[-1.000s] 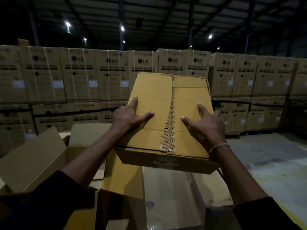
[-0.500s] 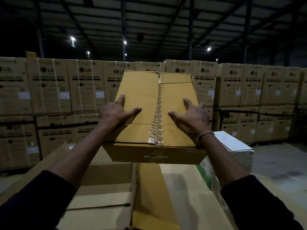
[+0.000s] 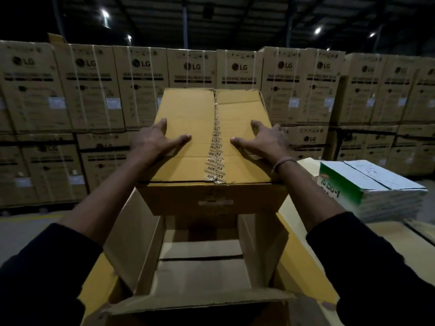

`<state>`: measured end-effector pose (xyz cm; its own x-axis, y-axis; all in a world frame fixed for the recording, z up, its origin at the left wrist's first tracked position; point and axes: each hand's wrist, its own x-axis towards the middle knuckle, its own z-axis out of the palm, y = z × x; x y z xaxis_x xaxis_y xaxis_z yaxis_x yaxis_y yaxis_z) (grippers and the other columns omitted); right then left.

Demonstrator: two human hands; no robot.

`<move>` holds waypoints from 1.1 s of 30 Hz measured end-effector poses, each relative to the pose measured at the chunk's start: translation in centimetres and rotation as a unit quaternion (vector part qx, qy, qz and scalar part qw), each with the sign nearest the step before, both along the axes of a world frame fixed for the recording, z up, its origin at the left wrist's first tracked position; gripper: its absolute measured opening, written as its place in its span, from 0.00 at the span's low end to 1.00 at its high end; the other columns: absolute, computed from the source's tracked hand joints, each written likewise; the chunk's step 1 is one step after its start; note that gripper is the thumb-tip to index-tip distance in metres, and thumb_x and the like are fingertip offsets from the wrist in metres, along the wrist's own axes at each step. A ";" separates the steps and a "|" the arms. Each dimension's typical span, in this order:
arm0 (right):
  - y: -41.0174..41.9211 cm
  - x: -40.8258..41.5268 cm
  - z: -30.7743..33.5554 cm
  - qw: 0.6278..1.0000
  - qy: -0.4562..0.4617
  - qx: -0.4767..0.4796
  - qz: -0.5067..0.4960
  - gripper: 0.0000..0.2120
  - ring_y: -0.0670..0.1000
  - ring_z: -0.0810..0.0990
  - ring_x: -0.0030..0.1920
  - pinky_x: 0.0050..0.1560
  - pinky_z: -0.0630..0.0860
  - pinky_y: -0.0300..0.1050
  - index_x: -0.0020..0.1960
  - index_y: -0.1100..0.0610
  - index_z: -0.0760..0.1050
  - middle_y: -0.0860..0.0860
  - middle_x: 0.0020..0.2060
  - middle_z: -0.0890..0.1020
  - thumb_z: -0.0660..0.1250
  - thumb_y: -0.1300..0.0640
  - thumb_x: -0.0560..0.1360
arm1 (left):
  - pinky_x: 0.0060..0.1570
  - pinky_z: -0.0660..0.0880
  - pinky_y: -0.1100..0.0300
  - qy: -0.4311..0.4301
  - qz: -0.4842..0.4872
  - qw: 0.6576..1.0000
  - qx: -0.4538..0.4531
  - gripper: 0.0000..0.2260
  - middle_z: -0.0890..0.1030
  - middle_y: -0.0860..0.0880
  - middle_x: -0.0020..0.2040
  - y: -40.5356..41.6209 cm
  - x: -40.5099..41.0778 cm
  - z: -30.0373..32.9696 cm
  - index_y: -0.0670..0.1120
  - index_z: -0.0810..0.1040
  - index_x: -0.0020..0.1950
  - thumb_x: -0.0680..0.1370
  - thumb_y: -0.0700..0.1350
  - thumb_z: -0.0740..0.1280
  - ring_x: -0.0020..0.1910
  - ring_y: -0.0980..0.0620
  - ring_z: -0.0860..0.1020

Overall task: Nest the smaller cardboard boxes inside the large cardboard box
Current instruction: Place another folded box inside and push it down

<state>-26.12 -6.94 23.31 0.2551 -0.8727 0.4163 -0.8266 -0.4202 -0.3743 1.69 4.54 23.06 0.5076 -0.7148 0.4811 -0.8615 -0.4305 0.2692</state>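
Observation:
A taped yellow-brown smaller cardboard box [image 3: 188, 114] hangs in the air at the centre, held from both sides. My left hand [image 3: 155, 142] grips its left edge with the thumb on top. My right hand [image 3: 263, 140] grips its right edge the same way. Directly below it stands the large cardboard box [image 3: 150, 250], open at the top with its flaps spread outward; its inside shows a bare cardboard floor. The held box's near end sits over the far part of that opening.
A white and green carton [image 3: 372, 187] lies to the right on a cardboard surface. A wall of stacked washing machine cartons [image 3: 89, 90] fills the background. Grey floor [image 3: 28, 231] shows at the left.
The view swung so the held box now hangs over the large box's open top. Both hands keep their grip on the box. The white and green carton came further into view at right.

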 end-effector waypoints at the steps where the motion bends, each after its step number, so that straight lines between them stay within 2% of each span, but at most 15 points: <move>1: 0.2 1.0 -0.7 1.000 0.008 0.005 0.005 0.49 0.65 0.70 0.66 0.57 0.70 0.54 0.81 0.42 0.60 0.63 0.70 0.67 0.64 0.19 0.67 | 0.47 0.73 0.50 0.004 0.000 1.000 0.008 0.52 0.70 0.38 0.73 0.3 1.2 -0.9 0.53 0.56 0.83 0.66 0.83 0.55 0.65 0.35 0.74; 3: 0.5 2.7 -2.0 1.000 0.019 0.019 0.012 0.49 0.65 0.70 0.66 0.57 0.70 0.53 0.81 0.42 0.59 0.63 0.71 0.66 0.64 0.20 0.67 | 0.44 0.72 0.52 0.009 0.004 1.000 0.019 0.55 0.71 0.38 0.73 0.7 3.0 -2.6 0.53 0.56 0.83 0.64 0.84 0.53 0.64 0.36 0.75; 5: 0.6 3.9 -3.2 0.999 0.031 0.033 0.008 0.50 0.66 0.70 0.67 0.59 0.71 0.53 0.81 0.42 0.59 0.64 0.72 0.65 0.65 0.20 0.67 | 0.43 0.71 0.53 0.013 0.005 0.999 0.035 0.54 0.72 0.38 0.72 0.9 4.2 -4.1 0.52 0.57 0.82 0.65 0.83 0.53 0.63 0.36 0.75; 7: 0.4 4.7 -4.6 0.998 0.050 0.045 0.002 0.49 0.65 0.72 0.65 0.55 0.72 0.52 0.81 0.41 0.60 0.63 0.70 0.66 0.64 0.19 0.66 | 0.44 0.70 0.53 0.013 -0.006 0.999 0.045 0.51 0.73 0.38 0.71 0.8 5.0 -5.7 0.51 0.59 0.82 0.67 0.82 0.55 0.64 0.36 0.75; 10: -0.1 4.9 -7.8 0.996 0.056 0.074 0.011 0.50 0.64 0.74 0.64 0.56 0.74 0.51 0.80 0.42 0.61 0.62 0.69 0.69 0.63 0.18 0.66 | 0.44 0.70 0.52 0.012 -0.028 0.998 0.063 0.50 0.78 0.40 0.64 0.4 5.6 -8.8 0.50 0.65 0.75 0.65 0.84 0.52 0.59 0.38 0.78; 12: -0.3 4.6 -10.3 0.994 0.053 0.097 0.015 0.50 0.64 0.73 0.66 0.58 0.76 0.52 0.80 0.42 0.62 0.62 0.70 0.69 0.63 0.17 0.65 | 0.44 0.71 0.51 0.027 -0.034 0.995 0.085 0.49 0.79 0.41 0.64 0.2 5.7 -11.3 0.51 0.66 0.73 0.65 0.84 0.52 0.60 0.38 0.78; 14: -0.4 4.4 -13.1 0.990 0.053 0.133 0.016 0.52 0.64 0.73 0.67 0.62 0.76 0.55 0.80 0.40 0.62 0.62 0.71 0.69 0.62 0.16 0.63 | 0.50 0.76 0.48 0.046 -0.031 0.993 0.101 0.51 0.75 0.40 0.69 0.0 5.4 -13.8 0.52 0.67 0.73 0.62 0.86 0.52 0.66 0.37 0.75; 16: -0.5 4.4 -16.0 0.984 0.059 0.167 0.000 0.53 0.64 0.71 0.69 0.66 0.75 0.58 0.80 0.38 0.61 0.61 0.72 0.68 0.60 0.14 0.60 | 0.57 0.76 0.46 0.078 -0.039 0.989 0.118 0.49 0.71 0.39 0.73 0.1 5.0 -16.0 0.52 0.67 0.74 0.64 0.84 0.55 0.68 0.38 0.73; 18: -0.3 4.5 -18.8 0.979 0.064 0.191 -0.013 0.52 0.63 0.70 0.71 0.67 0.73 0.57 0.80 0.37 0.61 0.61 0.74 0.67 0.60 0.14 0.61 | 0.56 0.77 0.48 0.114 -0.070 0.982 0.137 0.45 0.76 0.42 0.68 0.0 4.6 -18.2 0.49 0.66 0.75 0.69 0.80 0.60 0.63 0.41 0.77; 20: -0.1 4.7 -21.1 0.974 0.060 0.219 -0.014 0.50 0.63 0.70 0.71 0.68 0.73 0.57 0.80 0.37 0.61 0.60 0.74 0.66 0.63 0.17 0.64 | 0.52 0.78 0.49 0.133 -0.068 0.976 0.156 0.45 0.78 0.43 0.66 0.1 4.2 -20.4 0.49 0.65 0.76 0.69 0.79 0.61 0.60 0.42 0.79; 26: -0.8 4.8 -25.9 0.958 0.048 0.281 0.000 0.52 0.65 0.64 0.76 0.74 0.67 0.63 0.82 0.37 0.55 0.61 0.77 0.61 0.67 0.20 0.65 | 0.50 0.76 0.52 0.156 -0.069 0.969 0.178 0.48 0.76 0.43 0.69 0.0 4.1 -24.8 0.51 0.56 0.81 0.70 0.76 0.65 0.63 0.42 0.77; 31: -0.6 5.2 -27.6 0.950 0.036 0.310 0.009 0.50 0.66 0.58 0.79 0.76 0.62 0.63 0.83 0.39 0.52 0.60 0.79 0.56 0.73 0.28 0.69 | 0.59 0.76 0.47 0.213 -0.093 0.956 0.179 0.51 0.72 0.42 0.74 0.3 4.5 -27.0 0.50 0.50 0.83 0.71 0.71 0.70 0.69 0.41 0.74; 33: -0.6 5.2 -28.1 0.948 0.042 0.314 0.014 0.50 0.66 0.57 0.79 0.76 0.62 0.63 0.83 0.39 0.53 0.60 0.80 0.55 0.73 0.30 0.70 | 0.58 0.77 0.48 0.202 -0.082 0.957 0.193 0.51 0.72 0.42 0.73 0.8 4.6 -27.9 0.50 0.51 0.83 0.71 0.72 0.69 0.68 0.41 0.75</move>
